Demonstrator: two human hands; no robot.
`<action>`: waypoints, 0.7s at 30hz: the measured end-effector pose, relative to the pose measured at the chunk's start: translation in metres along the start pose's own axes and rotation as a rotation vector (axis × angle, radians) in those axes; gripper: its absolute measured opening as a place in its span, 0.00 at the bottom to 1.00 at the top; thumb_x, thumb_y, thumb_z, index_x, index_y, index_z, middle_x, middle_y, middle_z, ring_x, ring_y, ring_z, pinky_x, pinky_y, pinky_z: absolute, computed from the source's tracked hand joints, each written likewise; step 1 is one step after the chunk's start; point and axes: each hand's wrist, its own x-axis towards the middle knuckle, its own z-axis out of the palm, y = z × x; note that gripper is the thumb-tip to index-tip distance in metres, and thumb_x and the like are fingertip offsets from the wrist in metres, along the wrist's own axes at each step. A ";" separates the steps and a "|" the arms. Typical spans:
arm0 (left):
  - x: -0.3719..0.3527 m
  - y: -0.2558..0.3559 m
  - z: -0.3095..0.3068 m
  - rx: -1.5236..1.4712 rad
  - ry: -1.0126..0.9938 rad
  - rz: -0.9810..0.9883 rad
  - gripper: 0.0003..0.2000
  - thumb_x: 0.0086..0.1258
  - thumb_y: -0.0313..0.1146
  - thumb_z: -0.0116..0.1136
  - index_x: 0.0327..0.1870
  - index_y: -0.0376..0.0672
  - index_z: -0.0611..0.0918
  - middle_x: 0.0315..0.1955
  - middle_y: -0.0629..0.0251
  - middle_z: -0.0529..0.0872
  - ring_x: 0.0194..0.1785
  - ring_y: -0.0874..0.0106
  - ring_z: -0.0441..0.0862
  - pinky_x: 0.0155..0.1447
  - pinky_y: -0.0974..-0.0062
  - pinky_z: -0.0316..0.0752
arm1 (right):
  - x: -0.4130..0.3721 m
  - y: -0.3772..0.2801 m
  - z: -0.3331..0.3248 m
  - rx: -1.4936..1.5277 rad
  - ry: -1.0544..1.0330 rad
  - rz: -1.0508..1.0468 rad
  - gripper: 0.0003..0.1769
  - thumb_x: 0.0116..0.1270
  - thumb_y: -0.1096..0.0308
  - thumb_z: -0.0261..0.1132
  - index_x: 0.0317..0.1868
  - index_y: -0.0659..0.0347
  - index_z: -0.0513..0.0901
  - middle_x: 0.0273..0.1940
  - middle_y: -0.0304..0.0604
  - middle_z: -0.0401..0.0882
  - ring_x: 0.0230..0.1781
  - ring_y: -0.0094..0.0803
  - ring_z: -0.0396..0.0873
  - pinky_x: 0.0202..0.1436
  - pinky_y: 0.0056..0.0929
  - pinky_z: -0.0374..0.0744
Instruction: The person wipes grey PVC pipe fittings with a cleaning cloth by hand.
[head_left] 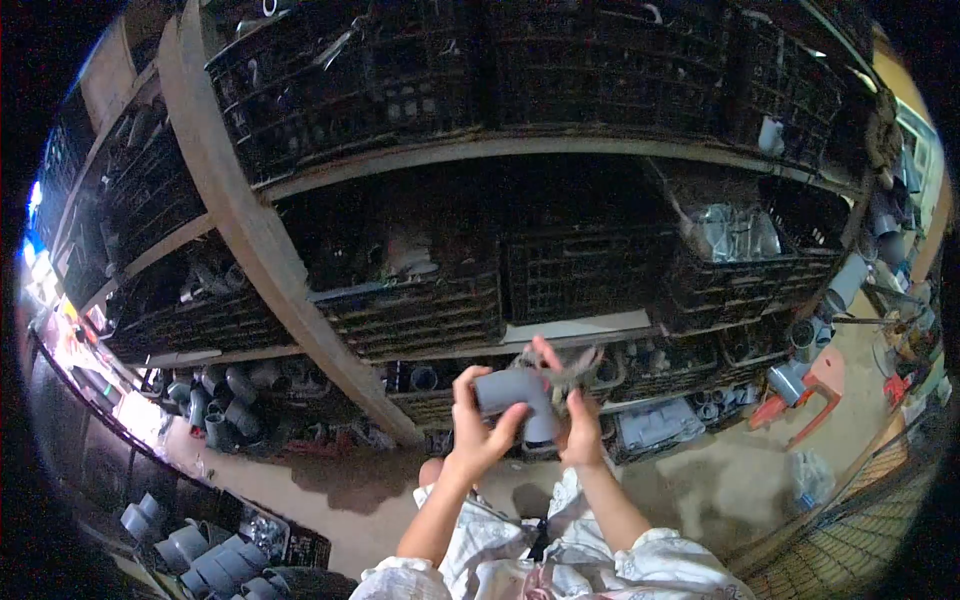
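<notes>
A grey plastic pipe elbow [510, 390] is held up in front of my lap, its bend at the top and one end turned down. My left hand [475, 432] grips it from the left, with the thumb across the near side. Close by the elbow's right side, my right hand [582, 432] is closed on a blurred, grey-brown, cloth-like piece [572, 372]. A reddish bit shows above the elbow, too smeared to name. Whether the cloth-like piece touches the elbow is hard to see.
Shelves with black plastic crates [580, 280] rise ahead, a slanting post [240, 210] at left. Grey pipe fittings [215, 565] fill the lower left. At right are a red plastic chair [825, 385], a clear bag [812, 478] and wire mesh [850, 545].
</notes>
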 end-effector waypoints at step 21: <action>0.016 -0.015 0.013 -0.403 -0.079 -0.283 0.22 0.50 0.26 0.60 0.44 0.39 0.62 0.32 0.66 0.73 0.35 0.77 0.71 0.37 0.82 0.69 | -0.012 0.000 -0.014 -0.039 0.149 0.075 0.33 0.65 0.50 0.39 0.60 0.70 0.54 0.64 0.43 0.49 0.61 0.29 0.54 0.63 0.27 0.49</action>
